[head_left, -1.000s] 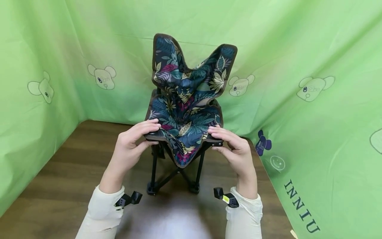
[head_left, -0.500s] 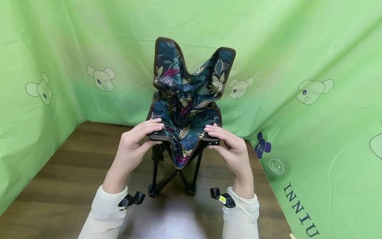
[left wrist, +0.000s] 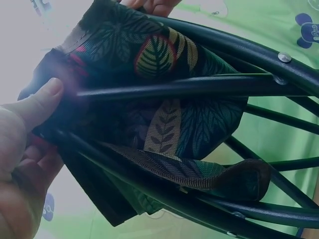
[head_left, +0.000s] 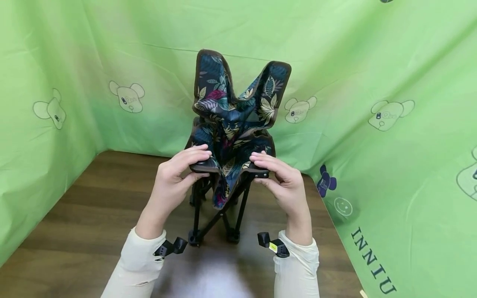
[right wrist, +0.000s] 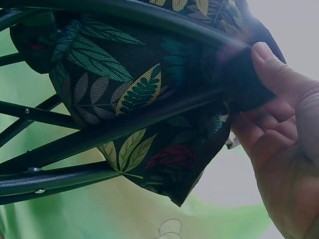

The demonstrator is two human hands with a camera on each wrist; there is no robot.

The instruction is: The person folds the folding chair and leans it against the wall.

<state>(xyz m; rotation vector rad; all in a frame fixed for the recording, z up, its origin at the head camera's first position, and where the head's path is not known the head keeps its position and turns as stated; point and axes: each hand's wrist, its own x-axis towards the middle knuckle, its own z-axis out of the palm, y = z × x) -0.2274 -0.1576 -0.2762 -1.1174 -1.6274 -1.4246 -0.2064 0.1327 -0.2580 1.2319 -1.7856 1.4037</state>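
A small folding chair [head_left: 242, 111] with dark leaf-print fabric and black legs stands partly folded in the head view. Its seat sags into a deep V between the front corners. My left hand [head_left: 173, 182] grips the left front corner, fingers on top and thumb beneath. On the other side my right hand [head_left: 287, 182] holds the right front corner the same way. From below, the left wrist view shows the left thumb [left wrist: 42, 102] against the corner and crossing black tubes [left wrist: 174, 89]. In the right wrist view the right thumb [right wrist: 274, 64] presses under its corner, near the fabric's underside [right wrist: 109, 69].
The chair's feet [head_left: 232, 236] rest on a brown wood-grain surface [head_left: 93, 211]. Green cloth [head_left: 149, 29] with printed bear heads hangs behind and at both sides. Black wrist cameras [head_left: 171, 247] are strapped over the pale sleeves.
Both hands have moved toward each other with the front corners. The seat fabric has sagged into a narrower fold, and the chair's back and legs have drawn closer together.
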